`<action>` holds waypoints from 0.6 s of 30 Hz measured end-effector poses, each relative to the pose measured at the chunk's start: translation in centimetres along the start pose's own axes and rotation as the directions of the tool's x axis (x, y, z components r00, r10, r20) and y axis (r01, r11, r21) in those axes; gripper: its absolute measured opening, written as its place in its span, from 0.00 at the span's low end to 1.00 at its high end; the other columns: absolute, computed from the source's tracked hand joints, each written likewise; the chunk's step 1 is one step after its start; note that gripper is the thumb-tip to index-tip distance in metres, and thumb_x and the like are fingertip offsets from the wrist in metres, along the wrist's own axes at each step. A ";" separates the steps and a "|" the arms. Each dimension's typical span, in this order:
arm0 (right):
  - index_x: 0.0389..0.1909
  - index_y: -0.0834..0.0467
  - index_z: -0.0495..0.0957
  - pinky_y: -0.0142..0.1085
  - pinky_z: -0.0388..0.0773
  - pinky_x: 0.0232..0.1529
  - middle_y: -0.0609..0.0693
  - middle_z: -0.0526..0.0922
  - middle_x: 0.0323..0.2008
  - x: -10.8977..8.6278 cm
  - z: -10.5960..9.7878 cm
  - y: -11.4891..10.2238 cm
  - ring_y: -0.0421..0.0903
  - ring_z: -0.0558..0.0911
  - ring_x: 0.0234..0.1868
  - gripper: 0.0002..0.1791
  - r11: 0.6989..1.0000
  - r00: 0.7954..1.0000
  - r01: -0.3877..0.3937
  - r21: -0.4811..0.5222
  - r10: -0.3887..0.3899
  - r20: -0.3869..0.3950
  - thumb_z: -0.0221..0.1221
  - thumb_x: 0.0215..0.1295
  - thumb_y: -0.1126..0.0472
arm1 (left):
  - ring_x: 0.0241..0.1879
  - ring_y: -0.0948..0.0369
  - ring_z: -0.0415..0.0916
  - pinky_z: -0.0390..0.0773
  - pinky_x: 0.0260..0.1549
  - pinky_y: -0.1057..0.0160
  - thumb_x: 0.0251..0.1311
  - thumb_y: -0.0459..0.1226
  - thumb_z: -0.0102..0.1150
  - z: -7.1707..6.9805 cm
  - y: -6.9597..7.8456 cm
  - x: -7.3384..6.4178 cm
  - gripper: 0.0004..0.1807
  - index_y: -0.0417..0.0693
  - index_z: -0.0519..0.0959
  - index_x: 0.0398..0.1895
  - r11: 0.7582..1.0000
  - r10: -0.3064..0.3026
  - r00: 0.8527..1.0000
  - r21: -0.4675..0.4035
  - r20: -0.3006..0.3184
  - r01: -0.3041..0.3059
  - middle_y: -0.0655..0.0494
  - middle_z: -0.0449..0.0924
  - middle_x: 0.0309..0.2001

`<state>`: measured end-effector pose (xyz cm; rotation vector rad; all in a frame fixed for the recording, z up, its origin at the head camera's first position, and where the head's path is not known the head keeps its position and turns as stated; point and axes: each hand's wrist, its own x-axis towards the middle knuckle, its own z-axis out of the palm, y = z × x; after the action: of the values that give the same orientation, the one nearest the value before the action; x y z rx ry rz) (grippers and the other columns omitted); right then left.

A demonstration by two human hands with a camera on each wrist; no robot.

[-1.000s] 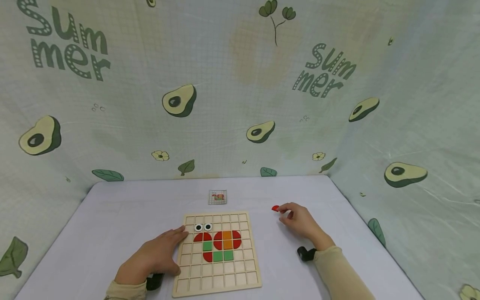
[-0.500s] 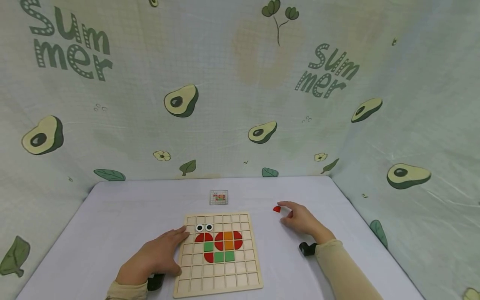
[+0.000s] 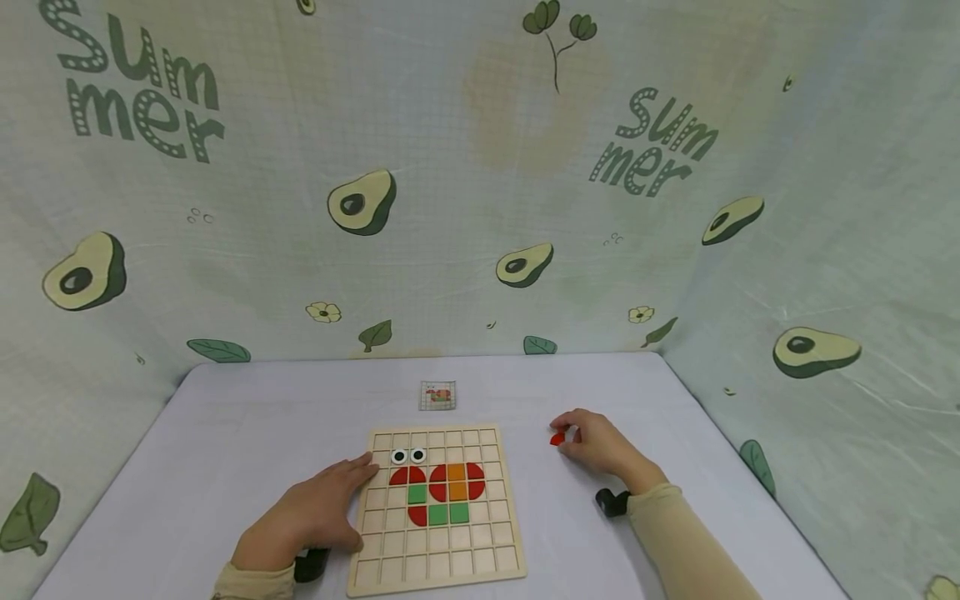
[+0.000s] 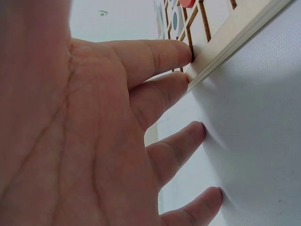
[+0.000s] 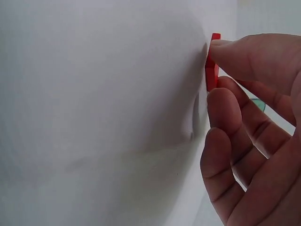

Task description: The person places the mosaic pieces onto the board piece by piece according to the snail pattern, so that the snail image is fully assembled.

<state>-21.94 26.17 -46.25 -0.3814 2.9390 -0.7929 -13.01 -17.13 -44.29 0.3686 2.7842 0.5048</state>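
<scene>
On the right of the table, my right hand [image 3: 600, 440] pinches a small red tile [image 3: 557, 438] between thumb and fingers, low over the white cloth. The right wrist view shows the thumb lying against this red tile [image 5: 212, 68], the other fingers curled beneath. My left hand [image 3: 318, 504] lies with spread fingers at the left edge of a wooden grid board [image 3: 450, 560]. Index and middle fingertips [image 4: 181, 52] meet the board's rim in the left wrist view, while the other two touch the cloth. Red, orange and green tiles [image 3: 437, 513] and two eye discs [image 3: 408, 456] sit in the board's cells.
Behind the board lies a small picture card [image 3: 438, 396] with a coloured figure on a grid. A white cloth [image 3: 247, 433] covers the table. Curtains printed with avocados [image 3: 362, 202] rise at the back and sides.
The right hand had its fingers apart beside the red tile half a second ago. Now they close on it, and the tile sits slightly nearer the person. The left hand stays put.
</scene>
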 end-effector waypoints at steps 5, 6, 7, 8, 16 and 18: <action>0.43 0.52 0.84 0.38 0.74 0.37 0.42 0.79 0.37 -0.3 0.0 -0.2 0.43 0.73 0.33 0.14 0.998 1.000 0.010 -0.068 -0.011 -0.009 0.70 0.56 0.67 | 0.69 0.44 0.61 0.70 0.54 0.34 0.29 0.45 0.81 0.0 0.1 0.0 0.52 0.46 0.73 0.68 1.000 0.008 1.000 0.003 -0.004 -0.008 0.49 0.64 0.72; 0.42 0.51 0.84 0.38 0.74 0.37 0.42 0.79 0.37 -0.3 0.0 -0.3 0.42 0.73 0.32 0.14 0.997 1.000 0.014 -0.080 -0.015 -0.014 0.70 0.55 0.67 | 0.69 0.43 0.61 0.70 0.54 0.34 0.29 0.45 0.82 0.0 0.1 0.0 0.52 0.46 0.73 0.68 1.000 0.009 1.000 0.003 -0.004 -0.009 0.49 0.64 0.72; 0.41 0.51 0.85 0.39 0.74 0.37 0.42 0.79 0.37 -0.4 0.0 -0.3 0.43 0.73 0.32 0.13 0.996 1.000 0.016 -0.090 -0.018 -0.018 0.70 0.55 0.67 | 0.69 0.43 0.61 0.70 0.54 0.33 0.29 0.45 0.82 0.0 0.1 0.0 0.52 0.46 0.73 0.68 1.000 0.009 1.000 0.004 -0.004 -0.009 0.49 0.64 0.72; 0.41 0.51 0.85 0.39 0.74 0.37 0.42 0.79 0.36 -0.4 -0.1 -0.3 0.43 0.73 0.32 0.13 0.995 0.999 0.024 -0.101 -0.026 -0.019 0.70 0.55 0.67 | 0.69 0.43 0.61 0.70 0.54 0.33 0.29 0.45 0.82 0.0 0.1 0.0 0.52 0.46 0.73 0.68 1.000 0.008 1.000 0.005 -0.004 -0.008 0.49 0.64 0.72; 0.38 0.52 0.84 0.38 0.74 0.34 0.42 0.78 0.35 -0.6 0.0 -0.3 0.41 0.72 0.30 0.12 0.989 0.998 0.066 -0.131 -0.068 -0.010 0.67 0.54 0.70 | 0.69 0.43 0.62 0.70 0.54 0.34 0.29 0.44 0.81 0.1 0.0 0.0 0.52 0.45 0.73 0.67 1.000 0.011 1.000 0.005 -0.005 -0.011 0.48 0.64 0.72; 0.37 0.52 0.84 0.38 0.74 0.34 0.41 0.78 0.34 -0.7 0.0 -0.4 0.41 0.72 0.30 0.12 0.988 0.998 0.066 -0.139 -0.068 -0.009 0.67 0.54 0.69 | 0.69 0.43 0.62 0.70 0.55 0.34 0.29 0.44 0.81 0.2 0.0 0.0 0.52 0.44 0.73 0.67 1.000 0.009 1.000 0.002 -0.007 -0.009 0.48 0.64 0.72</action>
<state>-21.20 26.05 -46.07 -0.4893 3.0178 -0.6020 -12.97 -17.06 -44.42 0.3812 2.7910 0.5069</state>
